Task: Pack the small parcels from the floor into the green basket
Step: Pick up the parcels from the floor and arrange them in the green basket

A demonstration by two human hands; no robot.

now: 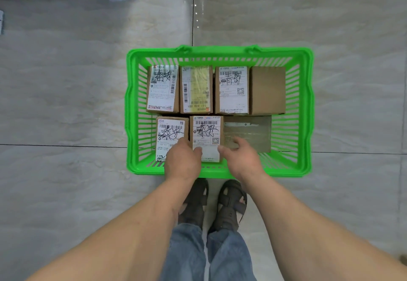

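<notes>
Jeans [207,256] and sandals [214,203] fill the bottom of the view, standing on pale tile [66,104] right behind the basket [307,109]. Both hands are down in the near row: the left hand [182,162] and right hand [240,159] sit either side of the middle parcel [206,133], thumbs on its near edge. The fingers are hidden, so I can't tell for sure if they're gripping it or just nudging it in.

Left of it is another labelled box [170,133], and to the right a flat taped one [247,133]. The back row has four boxes [214,89] packed snug. No parcels show on the floor here.

Risk, I reckon: that middle box is a tight fit, so shoving it could tilt it or ride it up onto the flat one beside it.
</notes>
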